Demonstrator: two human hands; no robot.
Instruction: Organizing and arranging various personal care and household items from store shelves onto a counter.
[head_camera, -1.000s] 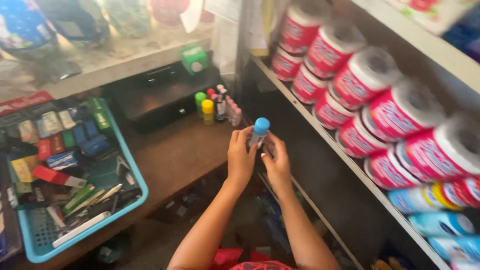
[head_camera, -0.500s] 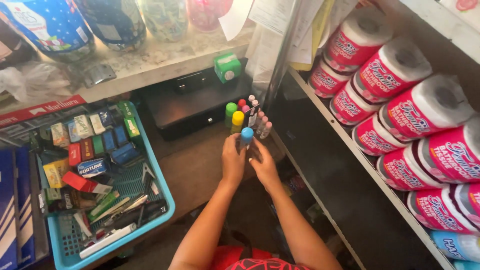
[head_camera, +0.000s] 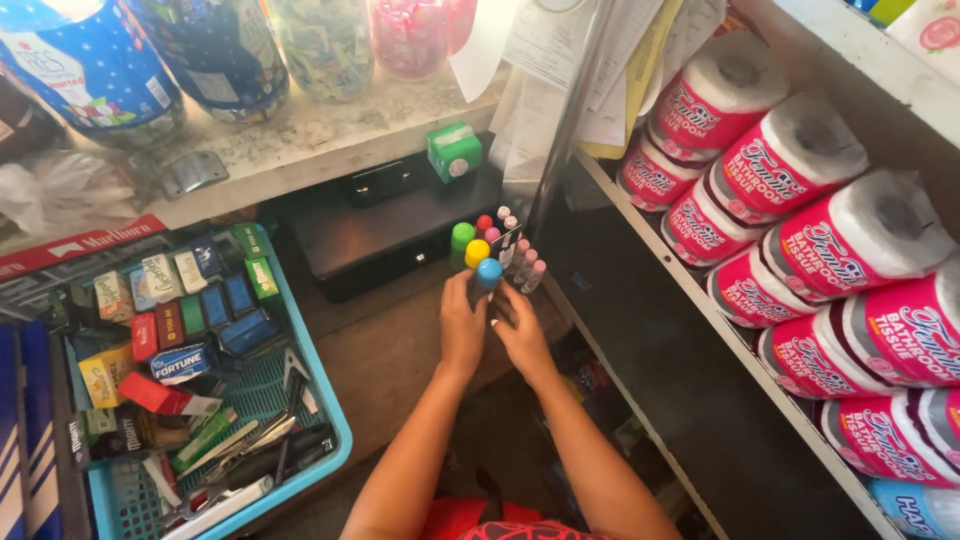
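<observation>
My left hand (head_camera: 462, 322) and my right hand (head_camera: 520, 330) are both closed around a small bottle with a round blue cap (head_camera: 488, 273), held upright over the brown wooden counter (head_camera: 390, 350). Just beyond it stand a yellow-capped bottle (head_camera: 477, 252), a green-capped one (head_camera: 462, 237) and a red-capped one (head_camera: 484, 223). A cluster of small pink-topped vials (head_camera: 527, 264) stands right beside the fingers of my right hand. The body of the blue-capped bottle is hidden by my fingers.
A blue plastic basket (head_camera: 335, 440) of small packets and tools lies at left. A black cash box (head_camera: 380, 230) with a green cube (head_camera: 453, 152) sits behind the bottles. Jars line the stone ledge (head_camera: 300, 140). Pink-wrapped tissue rolls (head_camera: 800, 230) fill the right shelf.
My hands have carried the blue-capped bottle forward from over the shelf edge to just beside the other coloured-cap bottles. The view has tilted up and left.
</observation>
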